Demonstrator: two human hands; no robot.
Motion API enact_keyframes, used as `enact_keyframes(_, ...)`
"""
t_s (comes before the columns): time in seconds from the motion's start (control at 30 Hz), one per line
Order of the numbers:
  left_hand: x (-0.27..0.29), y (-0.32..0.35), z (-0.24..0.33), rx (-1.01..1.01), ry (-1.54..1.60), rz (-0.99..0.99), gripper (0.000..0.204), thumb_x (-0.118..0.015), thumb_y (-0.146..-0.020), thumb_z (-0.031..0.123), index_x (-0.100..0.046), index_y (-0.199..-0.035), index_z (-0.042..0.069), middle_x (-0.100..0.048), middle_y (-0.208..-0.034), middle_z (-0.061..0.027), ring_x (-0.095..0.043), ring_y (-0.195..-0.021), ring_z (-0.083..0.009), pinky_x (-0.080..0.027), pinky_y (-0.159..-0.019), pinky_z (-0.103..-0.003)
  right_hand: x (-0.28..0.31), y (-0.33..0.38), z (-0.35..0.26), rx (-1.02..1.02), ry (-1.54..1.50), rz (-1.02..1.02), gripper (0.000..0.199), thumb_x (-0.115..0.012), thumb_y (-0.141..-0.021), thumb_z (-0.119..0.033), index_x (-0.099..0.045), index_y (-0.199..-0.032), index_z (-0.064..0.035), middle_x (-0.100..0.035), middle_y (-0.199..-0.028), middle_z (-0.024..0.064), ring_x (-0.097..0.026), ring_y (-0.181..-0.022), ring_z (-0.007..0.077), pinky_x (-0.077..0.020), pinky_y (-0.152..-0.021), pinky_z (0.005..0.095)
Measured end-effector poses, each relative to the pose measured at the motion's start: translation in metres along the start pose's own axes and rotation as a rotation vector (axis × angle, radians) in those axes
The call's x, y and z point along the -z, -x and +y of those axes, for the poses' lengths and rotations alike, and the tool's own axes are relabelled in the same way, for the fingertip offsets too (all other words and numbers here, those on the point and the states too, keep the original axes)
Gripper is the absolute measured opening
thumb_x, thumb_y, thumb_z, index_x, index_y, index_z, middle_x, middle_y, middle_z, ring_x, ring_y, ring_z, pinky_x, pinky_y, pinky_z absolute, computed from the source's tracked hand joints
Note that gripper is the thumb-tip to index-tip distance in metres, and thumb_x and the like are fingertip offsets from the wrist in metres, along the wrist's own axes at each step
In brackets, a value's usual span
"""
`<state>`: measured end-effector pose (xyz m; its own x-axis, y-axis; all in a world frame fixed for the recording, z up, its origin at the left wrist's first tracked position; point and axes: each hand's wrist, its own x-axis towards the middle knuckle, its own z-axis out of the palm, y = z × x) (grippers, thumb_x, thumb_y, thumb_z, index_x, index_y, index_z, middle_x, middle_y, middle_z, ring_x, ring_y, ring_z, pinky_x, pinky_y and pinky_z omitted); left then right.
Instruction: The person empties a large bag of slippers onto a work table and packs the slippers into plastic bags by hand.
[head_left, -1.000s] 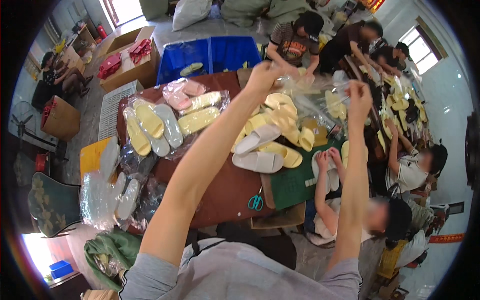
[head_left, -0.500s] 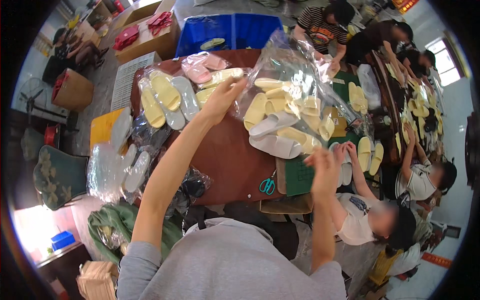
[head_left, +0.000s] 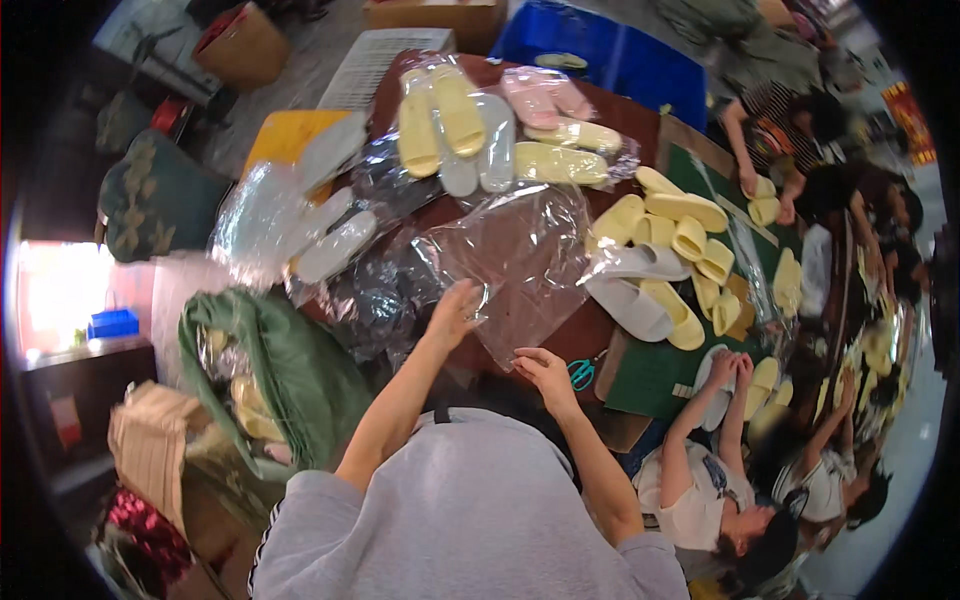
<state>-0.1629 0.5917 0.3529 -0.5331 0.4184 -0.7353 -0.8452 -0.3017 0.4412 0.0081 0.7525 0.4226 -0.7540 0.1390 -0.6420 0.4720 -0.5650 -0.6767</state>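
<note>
A clear plastic bag (head_left: 530, 262) lies spread out in front of me, its creased film shining over the brown table. My right hand (head_left: 547, 378) pinches the bag's near corner between thumb and fingers. Along the bag's near left edge is my left hand (head_left: 455, 314), fingers stretched out and touching the film. To the right of the bag lies a loose pile of yellow slippers (head_left: 688, 212) with a pair of grey slippers (head_left: 630, 305) at its near side. Beyond the bag are bagged yellow slippers (head_left: 458, 112), bagged grey slippers (head_left: 496, 145) and bagged pink slippers (head_left: 530, 97).
Teal-handled scissors (head_left: 581, 374) lie near the table's front edge beside a green cutting mat (head_left: 650, 385). Dark plastic wrapping (head_left: 385, 285) is heaped at left. A green sack (head_left: 290, 370) stands left of me. Co-workers handle slippers on the right; a blue bin (head_left: 590, 45) stands behind.
My view has turned left. Both hands have come back toward my body and closer together, and the plastic bag has moved from over the slipper pile to the table before me.
</note>
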Motion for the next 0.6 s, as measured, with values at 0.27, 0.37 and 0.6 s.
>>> enact_keyframes(0.27, 0.031, 0.009, -0.028, -0.465, -0.900, -0.085, 0.036, -0.048, -0.085, 0.003, -0.057, -0.120, 0.004, -0.067, -0.102, -0.0107, -0.064, -0.091, -0.0188, -0.050, -0.081, -0.031, 0.001, -0.029, -0.007, 0.150, 0.808, -0.054, 0.020, -0.060, -0.083, -0.010, -0.064, -0.099, 0.0003, -0.067, -0.084, 0.0083, -0.063, -0.076, 0.0138, -0.0499, -0.068, 0.0275)
enact_keyframes(0.37, 0.055, 0.022, -0.040, -0.471, -1.061, -0.173, 0.037, -0.046, -0.080, 0.000, -0.065, -0.110, 0.012, -0.067, -0.098, -0.0145, -0.066, -0.089, -0.0260, -0.051, -0.079, -0.035, -0.021, -0.068, -0.025, 0.503, 0.900, 0.081, 0.020, -0.055, -0.086, -0.009, -0.063, -0.103, -0.0023, -0.063, -0.096, 0.0122, -0.062, -0.089, 0.0225, -0.0481, -0.078, 0.0304)
enact_keyframes(0.6, 0.130, 0.026, -0.071, -0.259, -1.260, 0.188, 0.027, -0.052, -0.081, 0.009, -0.067, -0.103, 0.016, -0.065, -0.093, -0.0190, -0.062, -0.088, -0.0369, -0.051, -0.075, -0.045, -0.098, -0.188, 0.008, 0.425, 0.891, -0.044, 0.023, -0.053, -0.088, -0.008, -0.060, -0.109, -0.0012, -0.062, -0.106, 0.0102, -0.060, -0.098, 0.0174, -0.0462, -0.085, 0.0279)
